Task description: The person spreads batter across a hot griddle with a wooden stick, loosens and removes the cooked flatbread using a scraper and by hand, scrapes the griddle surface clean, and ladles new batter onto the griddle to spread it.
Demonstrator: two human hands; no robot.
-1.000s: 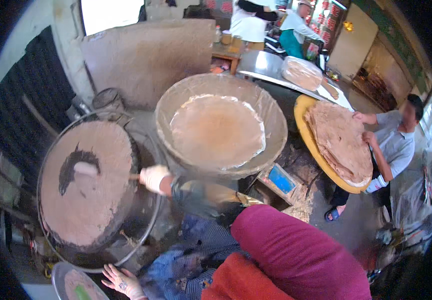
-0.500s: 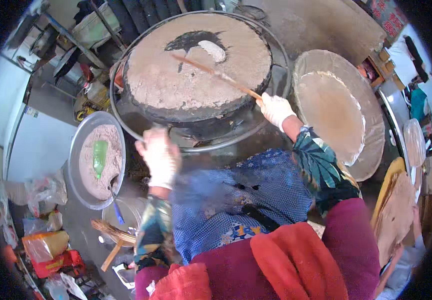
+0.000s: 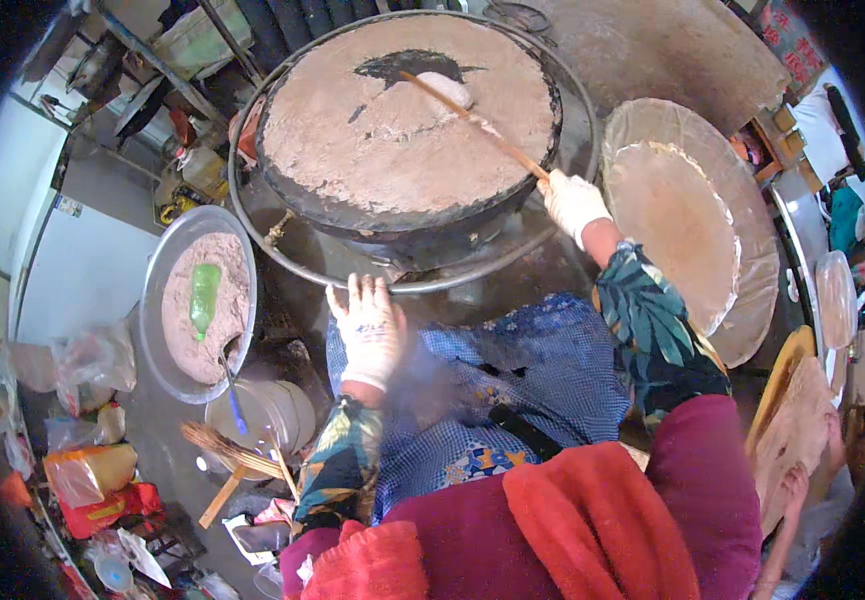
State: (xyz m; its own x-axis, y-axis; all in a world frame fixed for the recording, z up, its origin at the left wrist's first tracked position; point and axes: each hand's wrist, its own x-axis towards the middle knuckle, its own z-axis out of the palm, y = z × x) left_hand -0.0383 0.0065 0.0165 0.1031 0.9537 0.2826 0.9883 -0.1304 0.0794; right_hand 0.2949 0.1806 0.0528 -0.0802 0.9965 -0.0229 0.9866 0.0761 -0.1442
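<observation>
Batter [image 3: 392, 140] was best spread evenly with the stick [image 3: 472, 120] gripped by the right hand [image 3: 572, 203]; the left hand [image 3: 367, 330] was open, empty.

Orange and red plastic packets [image 3: 92, 485] lie at lower left, by clear bags [image 3: 82, 360].
</observation>
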